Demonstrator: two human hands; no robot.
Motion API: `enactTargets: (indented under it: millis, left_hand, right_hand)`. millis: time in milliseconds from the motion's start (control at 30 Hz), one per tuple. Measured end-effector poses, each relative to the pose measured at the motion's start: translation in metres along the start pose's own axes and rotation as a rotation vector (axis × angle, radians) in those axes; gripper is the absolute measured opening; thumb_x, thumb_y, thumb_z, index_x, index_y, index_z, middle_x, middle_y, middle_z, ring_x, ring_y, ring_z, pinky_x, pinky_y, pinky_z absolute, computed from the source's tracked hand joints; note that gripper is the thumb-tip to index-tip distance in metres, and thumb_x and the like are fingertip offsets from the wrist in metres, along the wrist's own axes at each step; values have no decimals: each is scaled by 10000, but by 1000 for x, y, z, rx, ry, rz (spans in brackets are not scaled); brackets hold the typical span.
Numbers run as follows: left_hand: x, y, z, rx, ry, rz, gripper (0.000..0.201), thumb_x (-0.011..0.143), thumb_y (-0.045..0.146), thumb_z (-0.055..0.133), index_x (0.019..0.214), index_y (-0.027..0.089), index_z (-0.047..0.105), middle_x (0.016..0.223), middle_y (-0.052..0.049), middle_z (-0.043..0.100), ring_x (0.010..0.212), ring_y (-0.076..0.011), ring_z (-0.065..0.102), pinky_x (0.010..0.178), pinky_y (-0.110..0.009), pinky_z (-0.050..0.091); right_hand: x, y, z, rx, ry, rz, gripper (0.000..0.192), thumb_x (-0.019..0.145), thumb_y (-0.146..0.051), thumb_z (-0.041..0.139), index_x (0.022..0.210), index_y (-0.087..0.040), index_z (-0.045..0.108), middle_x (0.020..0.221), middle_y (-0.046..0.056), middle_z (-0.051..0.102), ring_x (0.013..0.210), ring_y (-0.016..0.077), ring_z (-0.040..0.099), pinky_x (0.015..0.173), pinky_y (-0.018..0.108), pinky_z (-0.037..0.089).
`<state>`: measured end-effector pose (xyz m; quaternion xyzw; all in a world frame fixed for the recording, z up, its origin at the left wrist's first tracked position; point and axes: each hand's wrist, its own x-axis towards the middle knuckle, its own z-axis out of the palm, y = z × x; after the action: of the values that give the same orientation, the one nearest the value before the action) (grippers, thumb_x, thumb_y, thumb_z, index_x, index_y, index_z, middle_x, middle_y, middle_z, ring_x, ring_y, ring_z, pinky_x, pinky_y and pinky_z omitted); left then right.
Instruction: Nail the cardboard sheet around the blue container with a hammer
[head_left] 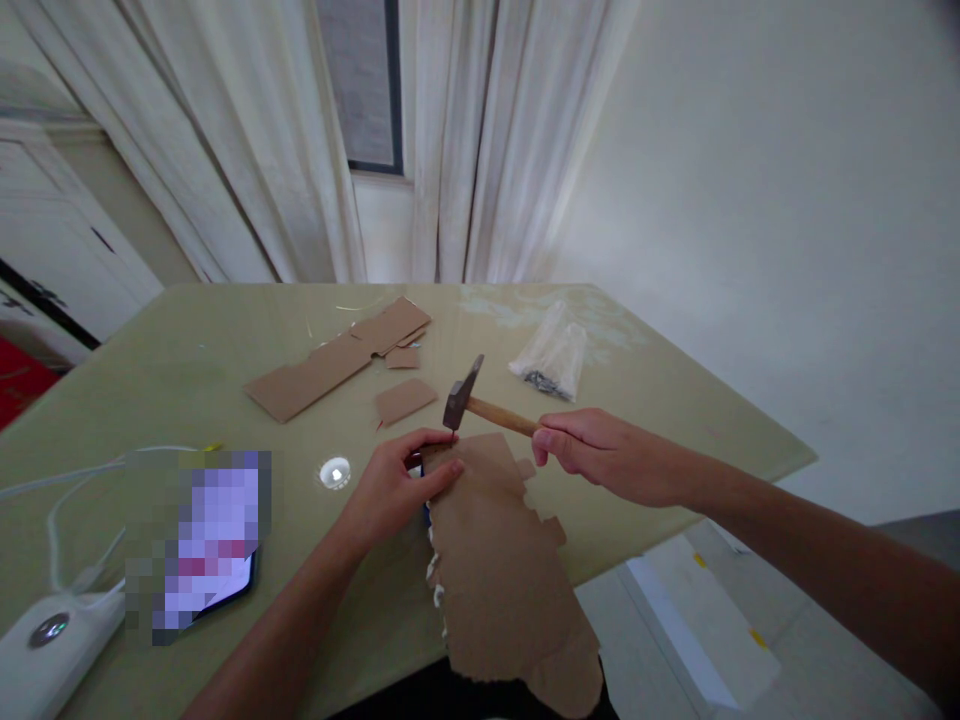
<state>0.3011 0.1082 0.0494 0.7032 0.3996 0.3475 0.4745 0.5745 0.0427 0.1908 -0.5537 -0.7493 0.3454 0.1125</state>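
- head view: right hand is wrapped round the hammer, metal end by the far left corner of the cardboard, which hangs off the near edge of the table
- hammer's probably head-heavy, stiff; grip the wood
- left hand has its thumb on that corner, can't tell if it's pinching
- cardboard's likely light, bendy, tears easily; hold flat there

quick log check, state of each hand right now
Left hand: on the torn brown cardboard; grip can't be told.
Right hand: closed, holding the wooden-handled hammer.
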Motion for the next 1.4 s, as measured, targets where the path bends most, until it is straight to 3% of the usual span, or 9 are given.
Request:
enactTargets:
  millis: [633, 933, 1167, 1400]
  left_hand:
    - [0, -2, 0, -31, -11, -44, 385, 879, 487, 794, 1160, 226, 820, 990, -52, 833, 840, -233, 771, 718, -300, 614]
    - [0, -1, 0, -71, 16, -87, 409, 846, 515, 811, 1113, 205, 811, 1056, -71, 833, 943, -272, 790, 806, -361, 640]
    - [-5, 10, -4, 167, 134, -104, 436, 830, 599, 803, 1038, 217, 787, 1017, -66, 828, 928, -289, 795, 796, -408, 649]
    - [-9, 18, -8, 284, 162, -120, 465, 831, 640, 787, 1012, 212, 760, 941, -68, 825, 827, -291, 795, 730, -406, 617]
  right_hand:
    - [-1, -6, -3, -38, -24, -37, 508, 1132, -522, 379, 901, -199, 695, 703, -11, 550, 668, 157, 533, 708, 302, 412]
    - [-1, -2, 0, -32, -25, -41, 511, 1129, -534, 387, 920, -195, 707, 731, -8, 572, 680, 154, 545, 717, 299, 414]
    - [-2, -1, 1, -31, -1, -30, 505, 1129, -535, 390, 925, -199, 707, 730, -5, 582, 680, 155, 555, 698, 296, 418]
    - [-4, 2, -2, -29, 14, -11, 516, 1125, -565, 387, 959, -196, 709, 752, -3, 585, 680, 149, 552, 686, 290, 418]
